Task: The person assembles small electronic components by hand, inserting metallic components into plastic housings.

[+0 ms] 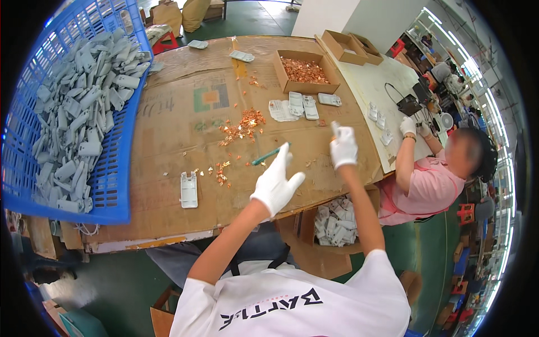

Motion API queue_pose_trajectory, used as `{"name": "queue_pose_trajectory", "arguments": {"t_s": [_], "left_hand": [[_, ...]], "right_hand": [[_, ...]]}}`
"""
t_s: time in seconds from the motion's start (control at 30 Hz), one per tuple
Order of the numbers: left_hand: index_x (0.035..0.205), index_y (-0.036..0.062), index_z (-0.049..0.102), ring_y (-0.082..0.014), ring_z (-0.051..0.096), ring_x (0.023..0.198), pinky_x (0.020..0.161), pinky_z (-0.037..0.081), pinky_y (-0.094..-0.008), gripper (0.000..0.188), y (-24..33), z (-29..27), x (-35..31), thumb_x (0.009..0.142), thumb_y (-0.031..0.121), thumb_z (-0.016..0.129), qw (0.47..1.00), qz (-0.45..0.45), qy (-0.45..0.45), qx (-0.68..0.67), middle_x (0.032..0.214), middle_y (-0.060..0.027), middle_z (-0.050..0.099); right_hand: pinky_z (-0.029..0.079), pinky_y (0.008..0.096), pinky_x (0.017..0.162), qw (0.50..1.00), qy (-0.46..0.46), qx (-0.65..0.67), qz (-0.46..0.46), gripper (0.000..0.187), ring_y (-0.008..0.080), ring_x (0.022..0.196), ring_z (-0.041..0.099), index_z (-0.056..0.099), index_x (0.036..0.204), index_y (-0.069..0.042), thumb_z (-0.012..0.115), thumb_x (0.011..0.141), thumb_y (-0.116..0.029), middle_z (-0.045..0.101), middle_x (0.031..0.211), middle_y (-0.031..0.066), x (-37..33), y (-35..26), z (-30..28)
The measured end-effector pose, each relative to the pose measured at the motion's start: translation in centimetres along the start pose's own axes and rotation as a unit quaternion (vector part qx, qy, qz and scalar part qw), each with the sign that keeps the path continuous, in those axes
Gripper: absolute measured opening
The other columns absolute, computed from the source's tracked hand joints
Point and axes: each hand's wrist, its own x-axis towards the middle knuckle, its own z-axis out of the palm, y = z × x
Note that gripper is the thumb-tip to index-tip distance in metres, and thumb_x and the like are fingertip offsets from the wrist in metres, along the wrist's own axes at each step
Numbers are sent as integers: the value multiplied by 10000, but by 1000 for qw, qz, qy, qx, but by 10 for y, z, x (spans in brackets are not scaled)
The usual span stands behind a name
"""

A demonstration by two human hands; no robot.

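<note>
My left hand (277, 181), in a white glove, is open over the cardboard-covered table, its thumb spread away from the fingers. A green pen-like tool (265, 156) lies beside its fingertips; whether they touch it I cannot tell. To the right, my gloved right hand (344, 148) is closed with one finger pointing forward; anything in it is too small to make out. Loose copper-coloured metal pieces (244, 128) lie in a heap beyond my left hand. One pale grey plastic housing (189, 190) rests near the table's front edge, and more housings (303, 105) sit beyond my hands.
A blue crate (120, 191) full of grey plastic parts stands at left. At the back is a cardboard box (306, 87) of copper pieces. Another box (306, 227) of housings sits below the table edge. A co-worker in pink (429, 185) works at the right table.
</note>
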Motion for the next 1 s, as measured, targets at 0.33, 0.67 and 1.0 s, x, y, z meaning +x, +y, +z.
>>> {"name": "queue_pose_trajectory", "arguments": {"t_s": [0.33, 0.67, 1.0], "left_hand": [[1118, -55, 600, -185, 685, 941, 878, 534, -307, 232, -23, -49, -154, 898, -41, 527, 932, -227, 37, -282, 996, -140, 704], [1385, 6, 391, -275, 626, 1063, 897, 522, -409, 474, -45, -44, -148, 981, 221, 510, 854, -219, 63, -467, 1235, -204, 583], [1434, 58, 311, -198, 648, 730, 631, 579, -325, 641, -76, -74, -81, 822, -28, 483, 855, -246, 115, -442, 1078, -142, 605]], "right_hand": [[471, 427, 935, 950, 40, -157, -267, 414, 318, 1131, 542, 584, 1182, -71, 626, 773, -118, 589, 1187, 128, 105, 58, 51], [466, 406, 647, 942, 28, -10, -334, 163, 259, 735, 573, 594, 859, -105, 626, 700, -91, 571, 797, 66, 68, -55, 6], [522, 296, 752, 816, -219, 440, -305, 213, 200, 840, 641, 624, 953, -59, 640, 755, 19, 628, 881, 68, -37, -184, -23]]}}
